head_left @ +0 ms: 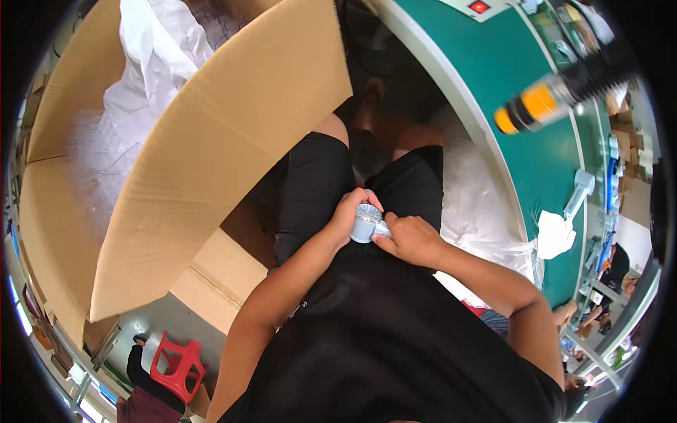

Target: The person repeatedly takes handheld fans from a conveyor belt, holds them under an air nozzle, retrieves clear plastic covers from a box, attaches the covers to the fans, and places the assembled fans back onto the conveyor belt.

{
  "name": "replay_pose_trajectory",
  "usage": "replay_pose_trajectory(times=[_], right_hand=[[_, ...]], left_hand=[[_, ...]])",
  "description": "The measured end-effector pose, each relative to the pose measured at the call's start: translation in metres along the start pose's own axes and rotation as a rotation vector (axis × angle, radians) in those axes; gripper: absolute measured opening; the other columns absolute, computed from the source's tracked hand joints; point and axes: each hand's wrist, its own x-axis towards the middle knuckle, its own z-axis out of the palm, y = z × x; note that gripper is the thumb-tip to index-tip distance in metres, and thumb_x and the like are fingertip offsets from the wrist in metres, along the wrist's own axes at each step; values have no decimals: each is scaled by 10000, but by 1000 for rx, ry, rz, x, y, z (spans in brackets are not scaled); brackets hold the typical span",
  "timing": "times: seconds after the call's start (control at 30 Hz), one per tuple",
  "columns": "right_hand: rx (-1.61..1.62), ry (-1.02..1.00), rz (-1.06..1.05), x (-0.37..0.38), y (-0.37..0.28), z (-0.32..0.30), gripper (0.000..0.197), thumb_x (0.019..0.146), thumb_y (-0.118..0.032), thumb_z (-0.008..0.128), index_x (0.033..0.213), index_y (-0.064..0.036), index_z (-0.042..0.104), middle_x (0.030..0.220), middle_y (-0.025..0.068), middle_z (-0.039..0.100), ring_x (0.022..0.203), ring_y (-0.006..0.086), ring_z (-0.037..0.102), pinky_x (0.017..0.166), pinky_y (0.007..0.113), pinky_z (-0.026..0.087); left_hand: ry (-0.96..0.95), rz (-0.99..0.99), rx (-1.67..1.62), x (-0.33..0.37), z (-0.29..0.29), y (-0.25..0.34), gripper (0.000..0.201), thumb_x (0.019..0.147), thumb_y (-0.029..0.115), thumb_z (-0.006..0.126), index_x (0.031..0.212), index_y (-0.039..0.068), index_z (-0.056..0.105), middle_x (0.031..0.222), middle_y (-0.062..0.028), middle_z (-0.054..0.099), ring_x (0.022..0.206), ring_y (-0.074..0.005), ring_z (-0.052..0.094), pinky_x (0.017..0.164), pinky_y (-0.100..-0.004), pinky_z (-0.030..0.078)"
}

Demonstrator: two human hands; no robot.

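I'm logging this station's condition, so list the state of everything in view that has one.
Light-blue part: held in both hands
Left hand: curled around the part
Right hand: closed on the part
Cardboard box: open
Second light-blue piece: lying unheld on the green worktop
Orange-and-black tool: blurred; on or off unclear

no text is showing legibly | black shirt (352,338), toward seven o'clock: tiny pale mark (305,304) is sitting, too small for reading | white panel (460,4), one o'clock: red square (479,7) is showing, detail unclear
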Motion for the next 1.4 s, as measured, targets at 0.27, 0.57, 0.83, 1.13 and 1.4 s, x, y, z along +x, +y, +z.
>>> replay_pose_trajectory(times=[0.27, 0.57, 0.83, 1.13, 1.4], right_hand=[[292, -61, -276, -50, 35, -14, 583, 878, -451, 623, 1269, -29, 525, 993, 230, 678, 878, 384, 667, 788, 412, 516], [1345, -112, -549, -86, 51, -5, 408, 1006, -226, 513, 1380, -62, 501, 864, 125, 699, 695, 146, 678, 644, 255, 550], [1389, -74, -572, -87, 38, -12, 350, 1008, -137, 481, 1327, 4, 511, 767, 118, 685, 646, 152, 682, 600, 242, 546], [1037, 109, -488, -100, 34, -15, 323, 925, -171, 619, 1243, -129, 572, 673, 1, 590, 558, 59, 571, 520, 210, 448], [486, 378, -480, -135, 60, -62, 321, 884, -238, 549, 1180, -153, 639, 710, 84, 657, 600, 227, 647, 598, 348, 513]], left_hand=[[-70, 117, -103, -35, 29, 11, 317, 959, 295, 483, 803, 37, 579, 756, -88, 621, 706, -179, 612, 701, -293, 502], [-271, 108, -335, -54, 51, 52, 429, 953, 385, 401, 790, 19, 554, 739, -136, 568, 752, -240, 518, 718, -346, 452], [-277, 28, -394, -56, 59, 43, 431, 957, 405, 379, 793, 31, 514, 757, -120, 536, 775, -251, 510, 755, -352, 436], [-105, 69, -274, -53, 57, 35, 437, 952, 368, 385, 756, 14, 550, 744, -153, 577, 743, -243, 542, 752, -345, 444], [-113, -46, -106, -48, 78, 47, 587, 994, 503, 321, 1059, -14, 592, 1079, -183, 631, 1035, -299, 590, 968, -432, 448]])
